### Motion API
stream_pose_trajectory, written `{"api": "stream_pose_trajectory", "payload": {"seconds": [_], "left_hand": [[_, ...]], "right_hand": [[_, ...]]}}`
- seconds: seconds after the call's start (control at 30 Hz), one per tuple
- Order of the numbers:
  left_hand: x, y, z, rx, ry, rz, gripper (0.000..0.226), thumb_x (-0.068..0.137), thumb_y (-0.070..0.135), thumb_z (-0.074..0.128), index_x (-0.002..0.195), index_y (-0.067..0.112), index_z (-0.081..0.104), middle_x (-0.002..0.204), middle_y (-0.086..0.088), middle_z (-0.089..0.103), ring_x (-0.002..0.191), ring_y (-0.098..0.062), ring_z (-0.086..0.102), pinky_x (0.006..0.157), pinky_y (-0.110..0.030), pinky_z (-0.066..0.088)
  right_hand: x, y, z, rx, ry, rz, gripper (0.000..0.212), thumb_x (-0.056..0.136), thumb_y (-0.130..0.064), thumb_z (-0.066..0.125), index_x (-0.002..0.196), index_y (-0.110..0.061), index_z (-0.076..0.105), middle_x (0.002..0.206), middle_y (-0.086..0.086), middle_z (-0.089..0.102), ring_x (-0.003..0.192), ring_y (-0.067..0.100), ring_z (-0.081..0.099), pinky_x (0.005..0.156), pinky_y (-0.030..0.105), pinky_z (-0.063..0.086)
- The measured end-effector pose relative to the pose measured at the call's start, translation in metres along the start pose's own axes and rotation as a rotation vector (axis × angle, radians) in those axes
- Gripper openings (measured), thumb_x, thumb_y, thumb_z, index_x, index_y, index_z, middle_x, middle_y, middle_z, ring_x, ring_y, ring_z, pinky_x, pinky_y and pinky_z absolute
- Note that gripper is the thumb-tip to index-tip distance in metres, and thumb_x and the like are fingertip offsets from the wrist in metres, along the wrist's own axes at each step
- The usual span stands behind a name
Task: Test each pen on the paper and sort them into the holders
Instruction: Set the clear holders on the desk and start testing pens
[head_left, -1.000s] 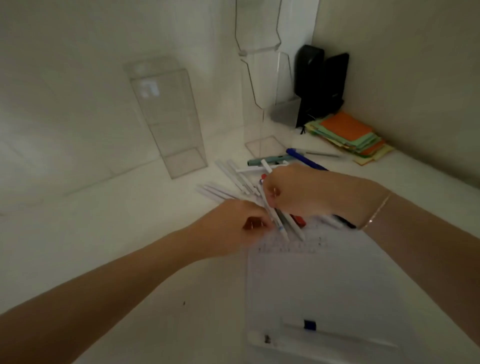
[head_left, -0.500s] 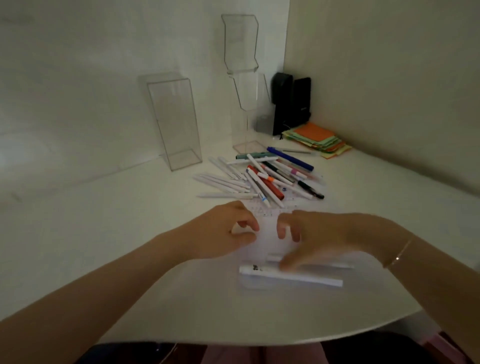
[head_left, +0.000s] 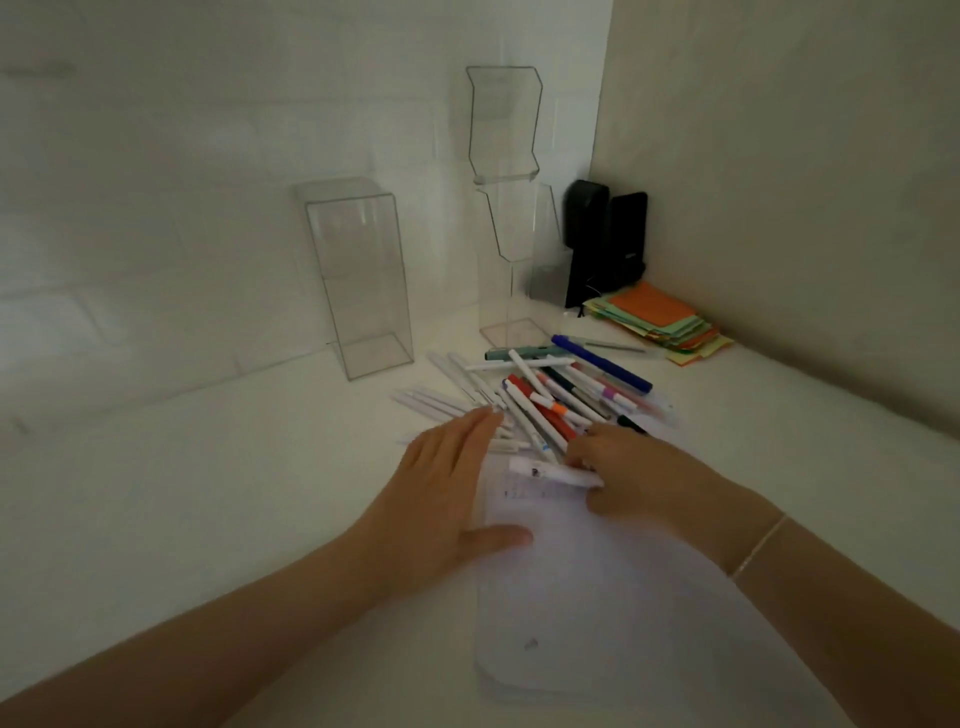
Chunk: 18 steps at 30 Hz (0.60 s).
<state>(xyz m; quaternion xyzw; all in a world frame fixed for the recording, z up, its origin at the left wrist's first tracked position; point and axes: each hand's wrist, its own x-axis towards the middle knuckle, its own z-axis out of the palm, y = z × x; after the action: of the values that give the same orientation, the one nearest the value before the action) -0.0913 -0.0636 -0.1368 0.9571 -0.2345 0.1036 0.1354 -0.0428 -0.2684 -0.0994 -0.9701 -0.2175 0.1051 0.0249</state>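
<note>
A heap of several pens and markers lies on the white desk beyond a sheet of paper that bears small scribbles near its far edge. My left hand rests flat, fingers spread, on the paper's left edge, holding nothing. My right hand is closed on a white pen that lies across the paper's far end, over the scribbles. Two clear holders stand at the back: a box-shaped one on the left and a tall tiered one to its right.
A stack of coloured sticky notes lies in the back right corner in front of black devices. Walls close the desk behind and to the right. The desk's front edge is out of view.
My left hand has flattened onto the paper's left edge. My right hand has picked the white pen from the paper's near end and brought it up to the scribbles.
</note>
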Motion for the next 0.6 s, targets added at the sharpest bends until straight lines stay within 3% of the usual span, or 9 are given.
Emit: {"api": "stream_pose_trajectory", "payload": {"seconds": [0.07, 0.13, 0.4, 0.6], "left_hand": [[0.0, -0.004, 0.004, 0.137, -0.085, 0.073, 0.1, 0.078, 0.079, 0.033, 0.146, 0.025, -0.017, 0.153, 0.008, -0.024, 0.139, -0.004, -0.024, 0.113, -0.028, -0.013], [0.006, -0.007, 0.003, 0.186, -0.157, 0.125, 0.097, 0.08, 0.079, 0.03, 0.144, 0.028, -0.023, 0.151, 0.008, -0.03, 0.135, -0.004, -0.032, 0.111, -0.03, -0.021], [0.022, -0.016, 0.002, 0.202, -0.396, 0.18, 0.086, 0.081, 0.079, 0.025, 0.147, 0.036, -0.009, 0.155, 0.006, -0.021, 0.138, -0.008, -0.028, 0.114, -0.037, -0.017], [0.022, -0.015, -0.001, 0.164, -0.326, 0.221, 0.088, 0.076, 0.081, 0.033, 0.147, 0.035, 0.01, 0.156, 0.006, -0.012, 0.14, -0.007, -0.022, 0.114, -0.039, -0.017]], "right_hand": [[0.019, 0.009, 0.001, 0.044, 0.084, -0.025, 0.036, 0.089, -0.017, 0.055, 0.124, -0.025, 0.053, 0.124, 0.0, 0.05, 0.111, 0.018, 0.051, 0.092, 0.027, 0.042], [0.034, 0.016, 0.004, 0.079, 0.191, -0.06, 0.033, 0.091, -0.019, 0.054, 0.123, -0.027, 0.054, 0.122, -0.002, 0.05, 0.111, 0.016, 0.05, 0.092, 0.026, 0.041], [0.071, 0.036, 0.01, -0.043, 0.467, -0.118, 0.035, 0.098, -0.025, 0.046, 0.132, -0.025, 0.05, 0.119, 0.003, 0.047, 0.108, 0.018, 0.046, 0.08, 0.022, 0.038], [0.076, 0.04, 0.014, 0.022, 0.502, -0.136, 0.035, 0.094, -0.023, 0.053, 0.129, -0.023, 0.054, 0.117, 0.003, 0.05, 0.108, 0.019, 0.046, 0.086, 0.025, 0.037]]}}
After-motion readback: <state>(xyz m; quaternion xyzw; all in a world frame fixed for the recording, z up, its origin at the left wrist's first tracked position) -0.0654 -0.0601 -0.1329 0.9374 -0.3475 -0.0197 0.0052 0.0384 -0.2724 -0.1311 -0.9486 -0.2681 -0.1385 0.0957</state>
